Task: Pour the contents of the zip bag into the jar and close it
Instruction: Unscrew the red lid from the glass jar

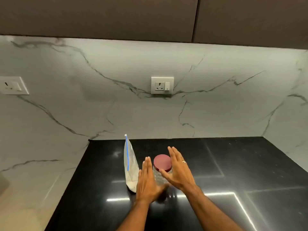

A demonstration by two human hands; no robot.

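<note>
On the glossy black countertop (pixel 216 164), nearest us, both hands flank the clear ribbed plastic jar with its dark red round lid (pixel 162 162). The left hand (pixel 147 180) and right hand (pixel 179 170) have straight, close-set fingers, gripping nothing. The jar stands upright between the palms; the upright blue-zipped clear bag of white powder (pixel 130 169) waits just left.

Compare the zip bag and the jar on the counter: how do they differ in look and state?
The zip bag is soft clear plastic tapering to a blue-striped top; the jar is rigid with a round dark red lid. The bag stands untouched; the jar sits between both open hands. Both stand upright on the black counter, closed.
</note>
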